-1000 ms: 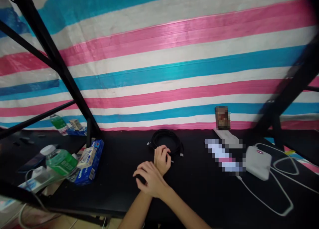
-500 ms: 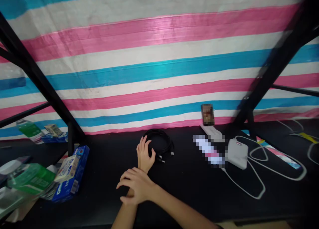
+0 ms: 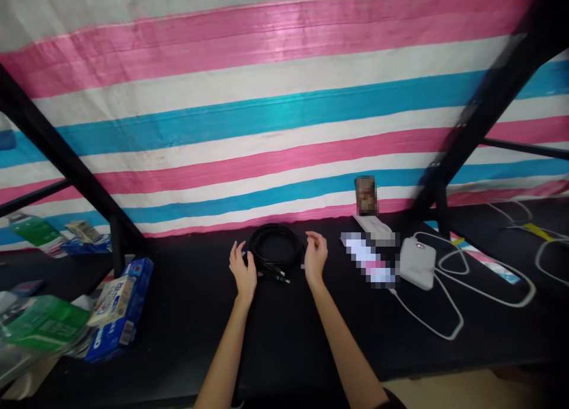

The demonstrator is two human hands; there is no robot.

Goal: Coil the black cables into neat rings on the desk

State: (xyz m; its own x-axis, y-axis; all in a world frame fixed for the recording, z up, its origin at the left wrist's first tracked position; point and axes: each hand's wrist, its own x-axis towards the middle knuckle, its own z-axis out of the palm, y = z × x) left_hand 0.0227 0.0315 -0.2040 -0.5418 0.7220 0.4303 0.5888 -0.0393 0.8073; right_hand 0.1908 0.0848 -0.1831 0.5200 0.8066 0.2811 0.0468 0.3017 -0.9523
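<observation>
A coiled black cable [image 3: 276, 246] lies on the black tabletop, its metal plugs at the near side of the coil. My left hand [image 3: 243, 271] is beside the coil's left edge, fingers apart and holding nothing. On the other side, my right hand [image 3: 315, 258] stands close to the coil's right edge with its fingers curved and the palm turned inward. Nothing shows in its grasp. Whether either hand touches the cable is hard to tell.
Right of the hands lie a blurred-out phone [image 3: 368, 259], a white power bank [image 3: 418, 263] and looping white cables. To the left are a blue Oreo box [image 3: 122, 314] and a green-labelled bottle [image 3: 44, 323]. Black frame legs [image 3: 80, 172] slant at both sides before a striped sheet [image 3: 267, 112].
My right hand has moved off my left wrist, up and right to the coil's right side. My left hand has shifted slightly left. The view has moved a little.
</observation>
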